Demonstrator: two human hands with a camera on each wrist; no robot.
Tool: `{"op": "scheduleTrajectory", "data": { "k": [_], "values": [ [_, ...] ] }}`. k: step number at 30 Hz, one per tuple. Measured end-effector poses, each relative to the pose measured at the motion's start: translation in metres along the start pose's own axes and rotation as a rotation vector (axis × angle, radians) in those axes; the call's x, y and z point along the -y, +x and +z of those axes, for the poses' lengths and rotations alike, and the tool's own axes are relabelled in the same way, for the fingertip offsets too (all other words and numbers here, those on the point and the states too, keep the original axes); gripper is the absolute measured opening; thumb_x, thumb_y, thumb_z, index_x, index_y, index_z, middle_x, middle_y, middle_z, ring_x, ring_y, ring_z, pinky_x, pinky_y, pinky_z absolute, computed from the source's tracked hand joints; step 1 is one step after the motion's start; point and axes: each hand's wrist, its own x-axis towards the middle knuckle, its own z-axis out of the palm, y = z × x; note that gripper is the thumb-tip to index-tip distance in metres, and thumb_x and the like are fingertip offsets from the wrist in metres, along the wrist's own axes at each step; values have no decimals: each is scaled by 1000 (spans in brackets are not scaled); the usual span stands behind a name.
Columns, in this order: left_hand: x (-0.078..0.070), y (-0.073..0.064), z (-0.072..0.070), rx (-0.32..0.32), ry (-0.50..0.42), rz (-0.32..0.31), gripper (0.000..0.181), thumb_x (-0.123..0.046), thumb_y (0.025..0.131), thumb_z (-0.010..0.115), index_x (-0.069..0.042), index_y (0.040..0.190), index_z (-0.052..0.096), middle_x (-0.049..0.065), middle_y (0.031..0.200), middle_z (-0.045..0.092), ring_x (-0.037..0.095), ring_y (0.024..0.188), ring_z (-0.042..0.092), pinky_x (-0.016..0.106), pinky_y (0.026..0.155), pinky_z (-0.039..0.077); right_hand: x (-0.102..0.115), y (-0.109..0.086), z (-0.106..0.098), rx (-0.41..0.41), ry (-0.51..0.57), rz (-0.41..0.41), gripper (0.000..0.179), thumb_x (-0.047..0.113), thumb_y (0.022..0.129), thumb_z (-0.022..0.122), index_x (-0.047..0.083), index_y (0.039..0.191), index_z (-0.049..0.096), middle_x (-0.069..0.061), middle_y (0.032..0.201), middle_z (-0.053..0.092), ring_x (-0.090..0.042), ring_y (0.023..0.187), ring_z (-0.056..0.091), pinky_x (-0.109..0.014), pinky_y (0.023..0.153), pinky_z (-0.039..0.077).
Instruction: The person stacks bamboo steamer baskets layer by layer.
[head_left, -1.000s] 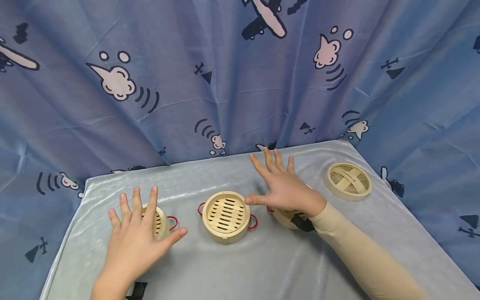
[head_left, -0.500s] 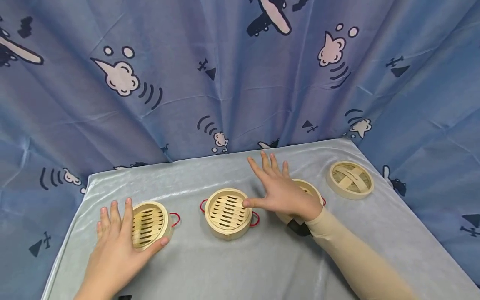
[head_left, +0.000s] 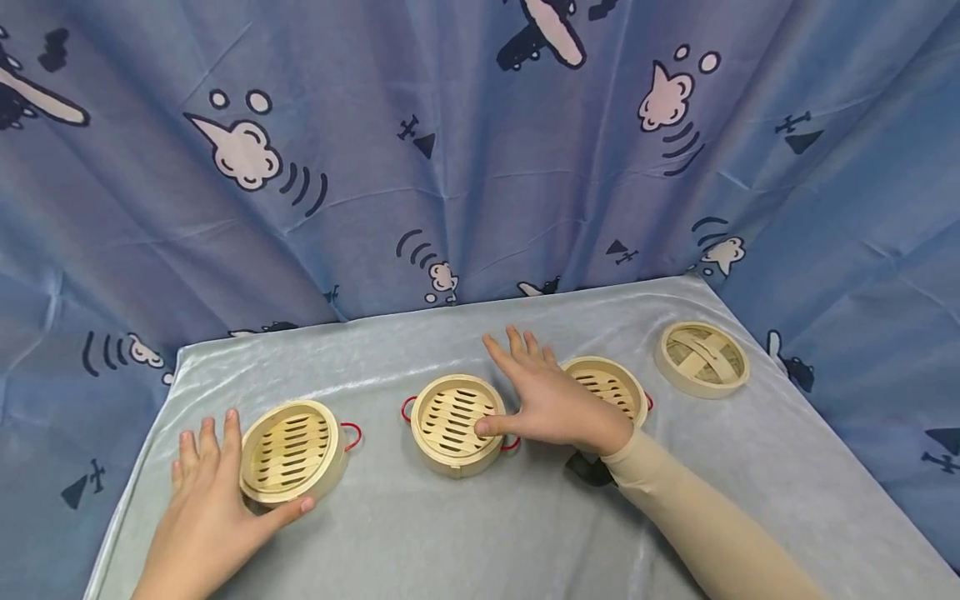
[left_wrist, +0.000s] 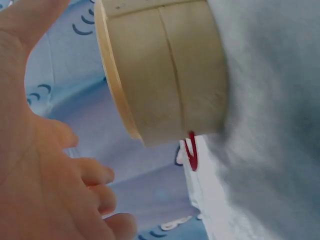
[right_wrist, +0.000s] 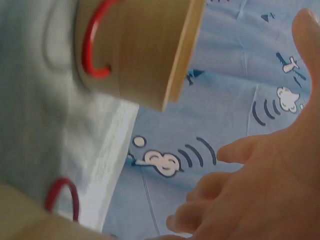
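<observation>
Three small round bamboo steamers with slatted trays and red handles stand on the cloth: a left steamer (head_left: 292, 454), a middle steamer (head_left: 455, 421) and a right steamer (head_left: 603, 383). My left hand (head_left: 206, 504) is spread beside the left steamer, thumb near its front rim. In the left wrist view, the steamer's side wall (left_wrist: 160, 75) is apart from the palm. My right hand (head_left: 551, 404) spreads between the middle and right steamers, its thumb overlapping the middle one's tray and handle. The right wrist view shows a steamer wall (right_wrist: 140, 45) clear of these fingers (right_wrist: 240, 150). Neither hand holds anything.
A round woven bamboo lid (head_left: 701, 360) lies at the table's back right. Pale grey cloth (head_left: 405, 542) covers the table. Blue curtains (head_left: 352, 167) with airplane and cloud prints hang behind and at both sides.
My left hand has moved left and nearer to me, uncovering the left steamer. My right hand has shifted slightly left and lower, showing more of the right steamer. The steamers stay in place.
</observation>
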Motion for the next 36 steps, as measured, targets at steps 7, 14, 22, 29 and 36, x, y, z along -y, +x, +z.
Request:
{"op": "scheduleTrajectory", "data": {
  "k": [7, 14, 22, 29, 36],
  "values": [
    [13, -5, 8, 70, -64, -64, 143, -71, 63, 81, -17, 159, -10, 37, 157, 3, 48, 142, -20, 78, 103, 3, 6, 0, 14, 61, 81, -11, 115, 83, 76, 58, 26, 161, 7, -21, 163, 10, -40, 147, 5, -62, 113, 21],
    [19, -2, 14, 165, -148, -114, 140, -65, 68, 82, -19, 158, -15, 29, 161, -1, 49, 144, -15, 85, 85, 21, 7, -3, 25, 86, 110, 6, 123, 88, 68, 60, 26, 161, 8, -13, 165, 3, -28, 149, 3, -57, 112, 28],
    [21, -1, 20, 156, -257, -135, 138, -57, 70, 85, -15, 158, -12, 26, 162, 7, 52, 144, 11, 76, 98, 24, 4, -3, 31, 53, 129, -52, 125, 83, 68, 66, 16, 161, 15, -9, 163, 19, -24, 146, 24, -47, 112, 33],
    [22, 2, 19, 136, -205, -167, 139, -60, 66, 86, -1, 158, -1, 39, 148, 31, 58, 126, 40, 69, 91, 38, 2, 1, 33, 58, 142, -87, 128, 81, 67, 70, 13, 160, 15, -5, 159, 30, -18, 142, 32, -38, 114, 31],
    [31, -1, 23, 56, -266, -167, 126, -54, 63, 91, -8, 158, 23, 20, 132, 55, 29, 109, 54, 36, 84, 44, 4, 3, 39, 61, 148, -138, 132, 73, 59, 82, 14, 159, 19, 0, 152, 35, -14, 134, 40, -38, 108, 40]
  ]
}}
